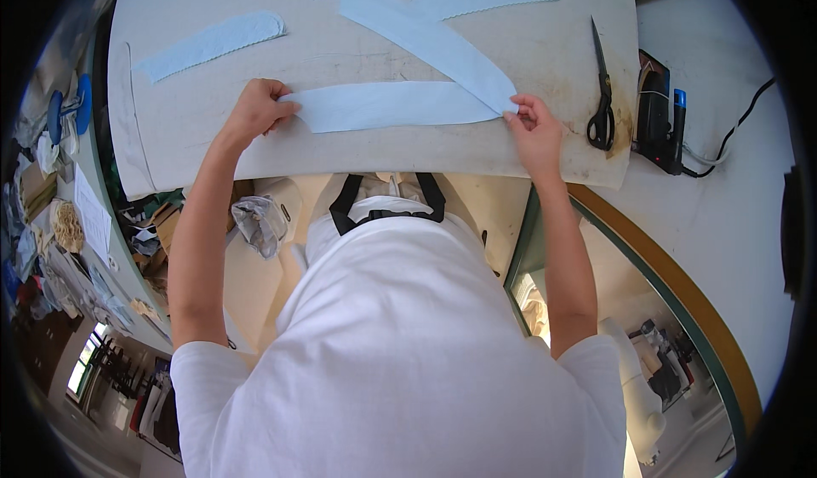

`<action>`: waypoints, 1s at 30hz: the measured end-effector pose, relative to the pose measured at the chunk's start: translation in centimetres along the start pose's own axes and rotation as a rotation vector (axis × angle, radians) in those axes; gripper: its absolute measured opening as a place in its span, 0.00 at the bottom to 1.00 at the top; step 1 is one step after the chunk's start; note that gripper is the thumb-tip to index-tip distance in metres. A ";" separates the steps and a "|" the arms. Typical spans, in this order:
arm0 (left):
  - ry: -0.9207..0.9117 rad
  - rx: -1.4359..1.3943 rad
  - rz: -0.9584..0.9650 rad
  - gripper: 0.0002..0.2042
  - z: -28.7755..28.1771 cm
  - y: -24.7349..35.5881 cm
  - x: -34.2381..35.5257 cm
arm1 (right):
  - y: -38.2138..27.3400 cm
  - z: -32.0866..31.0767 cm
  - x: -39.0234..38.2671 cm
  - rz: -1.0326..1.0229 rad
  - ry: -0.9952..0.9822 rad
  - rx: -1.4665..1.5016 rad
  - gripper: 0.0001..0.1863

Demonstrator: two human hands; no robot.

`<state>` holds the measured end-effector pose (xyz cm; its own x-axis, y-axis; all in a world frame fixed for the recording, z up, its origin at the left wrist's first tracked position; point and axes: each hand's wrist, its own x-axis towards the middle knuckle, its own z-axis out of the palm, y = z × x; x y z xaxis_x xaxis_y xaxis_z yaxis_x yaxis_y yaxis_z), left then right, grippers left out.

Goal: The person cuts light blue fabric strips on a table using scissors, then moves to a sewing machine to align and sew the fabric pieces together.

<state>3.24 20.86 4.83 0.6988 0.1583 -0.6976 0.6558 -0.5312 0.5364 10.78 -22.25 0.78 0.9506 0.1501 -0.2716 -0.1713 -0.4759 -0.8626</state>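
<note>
Across the near part of the pale surface (357, 156), a light blue cloth strip (387, 106) is lying between two hands, its long way running left to right. The left hand (260, 109) is pinching its left end, and the right hand (538, 131) is pinching cloth at its right end, so neither hand is sitting nearer. From the right hand, another blue length (408, 29) is slanting away and left; whether it is joined on, I cannot tell. Black scissors (603, 91) are lying to the right.
</note>
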 end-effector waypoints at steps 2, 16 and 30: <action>0.097 0.089 -0.027 0.09 0.2 -1.0 0.6 | 0.8 0.6 -0.5 -0.025 0.041 -0.110 0.17; 0.753 0.355 0.267 0.18 3.7 10.0 12.9 | -0.9 3.3 -0.5 0.005 0.296 -0.115 0.18; 0.486 -0.605 0.022 0.09 6.9 3.2 -3.3 | 0.0 1.0 -0.2 -0.025 0.080 -0.125 0.20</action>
<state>1.08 12.94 5.56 0.6684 0.5747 -0.4722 0.5847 -0.0137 0.8111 10.31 -21.45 0.41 0.9727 0.0961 -0.2115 -0.1185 -0.5779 -0.8074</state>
